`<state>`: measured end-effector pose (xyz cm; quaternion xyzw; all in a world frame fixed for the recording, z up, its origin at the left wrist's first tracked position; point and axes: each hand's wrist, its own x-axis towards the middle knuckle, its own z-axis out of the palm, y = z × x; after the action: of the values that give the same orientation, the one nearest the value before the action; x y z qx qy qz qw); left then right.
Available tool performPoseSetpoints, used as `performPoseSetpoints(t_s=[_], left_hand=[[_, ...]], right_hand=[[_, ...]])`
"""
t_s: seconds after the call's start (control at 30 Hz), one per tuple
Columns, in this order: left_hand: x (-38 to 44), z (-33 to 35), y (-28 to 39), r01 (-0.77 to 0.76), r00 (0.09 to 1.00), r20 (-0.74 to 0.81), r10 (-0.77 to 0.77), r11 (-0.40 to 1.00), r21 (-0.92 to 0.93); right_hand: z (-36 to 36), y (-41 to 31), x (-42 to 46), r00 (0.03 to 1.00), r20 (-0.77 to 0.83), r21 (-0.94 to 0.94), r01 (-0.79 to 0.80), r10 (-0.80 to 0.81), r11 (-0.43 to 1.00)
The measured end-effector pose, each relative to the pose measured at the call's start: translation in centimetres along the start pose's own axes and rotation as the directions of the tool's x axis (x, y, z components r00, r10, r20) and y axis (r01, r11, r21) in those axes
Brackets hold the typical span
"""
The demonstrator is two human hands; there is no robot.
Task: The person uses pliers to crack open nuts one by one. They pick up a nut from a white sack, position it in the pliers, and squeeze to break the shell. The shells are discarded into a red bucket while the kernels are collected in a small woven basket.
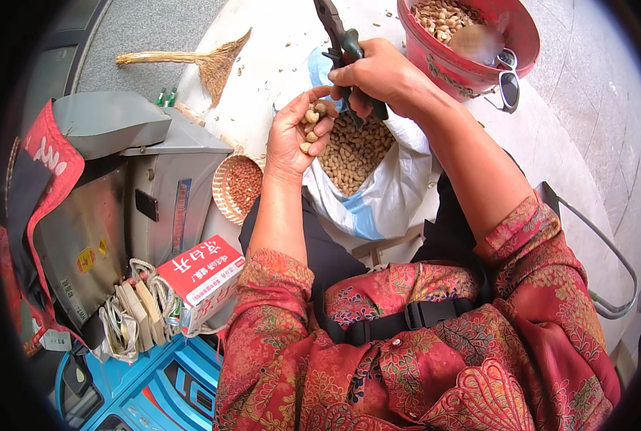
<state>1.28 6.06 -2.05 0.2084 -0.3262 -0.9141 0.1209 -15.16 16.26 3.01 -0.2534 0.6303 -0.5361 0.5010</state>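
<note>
My left hand (294,129) holds several unshelled peanuts (313,126) in its curled fingers. Close beside it, my right hand (377,78) grips dark pliers (330,21) with green on them, their jaws pointing up and away from me. Both hands are over an open white woven sack (401,199) with blue stripes, which holds many unshelled peanuts (355,153). To the left of the sack stands a woven basket (221,196) of reddish shelled peanuts (245,180). A red bucket (420,40) at the upper right contains peanut shells (444,19).
White sunglasses (509,86) hang on the bucket's rim. A straw hand broom (218,64) lies at the upper left. A grey metal machine (175,145), a red-and-white carton (207,275) and a blue case (153,382) stand at my left. A curved metal tube (611,242) is at my right.
</note>
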Motion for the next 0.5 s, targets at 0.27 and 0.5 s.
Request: performPoseSetpoints(t_s=[0.27,0.5], left_hand=[[0.1,1.8,2.2,-0.146,0.989,-0.018,0.149,0.982,0.121],[-0.3,2.7,3.3,-0.149,0.983,-0.069,0.171,0.956,0.251]], right_hand=[[0.3,0.0,0.3,0.998,0.041,-0.035,0.041,-0.040,0.999],[0.7,-0.1,0.9,0.999,-0.020,0.023,0.026,-0.026,0.999]])
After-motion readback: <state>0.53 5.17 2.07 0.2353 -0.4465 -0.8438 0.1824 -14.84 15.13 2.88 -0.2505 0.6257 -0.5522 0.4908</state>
